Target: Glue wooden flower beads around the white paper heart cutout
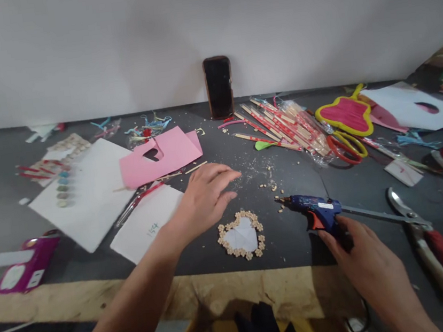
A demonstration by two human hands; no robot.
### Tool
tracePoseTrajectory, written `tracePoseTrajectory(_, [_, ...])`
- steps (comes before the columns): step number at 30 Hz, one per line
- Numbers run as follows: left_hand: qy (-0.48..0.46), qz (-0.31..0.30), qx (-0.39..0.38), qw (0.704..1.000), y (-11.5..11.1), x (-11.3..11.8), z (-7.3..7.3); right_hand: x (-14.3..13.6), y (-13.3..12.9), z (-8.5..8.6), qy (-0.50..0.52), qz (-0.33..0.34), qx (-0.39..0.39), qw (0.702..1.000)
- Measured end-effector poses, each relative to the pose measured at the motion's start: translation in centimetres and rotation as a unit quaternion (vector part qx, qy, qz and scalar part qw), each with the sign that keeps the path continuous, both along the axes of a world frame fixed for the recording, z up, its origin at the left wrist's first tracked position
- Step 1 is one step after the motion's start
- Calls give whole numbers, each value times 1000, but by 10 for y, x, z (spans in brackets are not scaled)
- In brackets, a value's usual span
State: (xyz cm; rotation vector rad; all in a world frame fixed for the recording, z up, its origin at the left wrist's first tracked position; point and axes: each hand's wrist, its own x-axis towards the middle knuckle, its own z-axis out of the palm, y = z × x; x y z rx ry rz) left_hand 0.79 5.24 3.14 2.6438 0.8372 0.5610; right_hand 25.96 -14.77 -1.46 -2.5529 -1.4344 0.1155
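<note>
My left hand (211,194) hovers over the table behind the heart, its thumb apart from the fingers and nothing visible between them. In front of it lies a white paper heart (240,236) edged with small flower shapes made of light wooden bits. My right hand (361,251) is closed around the handle of a blue glue gun (315,208), whose nozzle points left and whose orange trigger shows. A long grey stick (381,213) extends from the gun's back. Beside the nozzle lie several small cut wooden bits (275,189).
Pruning shears (429,248) lie at the right, with scissors (346,148) beyond. Wrapped wooden sticks (276,124) are heaped at the back, near an upright phone (219,88). Pink paper (156,163), white sheets (87,188) and a purple packet (27,265) lie leftward.
</note>
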Motion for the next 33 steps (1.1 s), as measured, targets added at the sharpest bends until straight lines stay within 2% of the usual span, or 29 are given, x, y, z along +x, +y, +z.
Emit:
tracePoseTrajectory(4, [88,-181,-58,978,-5,22,1,1,7,-1,-10,-14,-18,1000])
tracePoseTrajectory(7, [139,-246,-83,956,-11,37,-7,4,14,4,49,-51,-45,996])
tracePoseTrajectory(10, [163,-262,-93,947,-12,44,-15,9,16,13,127,-107,-53,985])
tracePoseTrajectory(14, [167,-276,-102,941,-8,45,-19,9,7,22,253,-163,0,954])
tracePoseTrajectory(16, [167,-277,-107,940,-6,44,-20,5,-2,22,335,-184,40,923])
tracePoseTrajectory(19, [165,-275,-113,940,-5,43,-23,-4,-12,20,449,-236,77,858])
tracePoseTrajectory(21, [164,-273,-116,941,-5,43,-24,-11,-15,20,483,-246,86,836])
tracePoseTrajectory(27, [154,-263,-130,944,-3,43,-25,-29,-16,17,440,-213,112,865])
tracePoseTrajectory(33, [150,-261,-138,944,0,43,-27,-30,-20,8,441,-169,114,874])
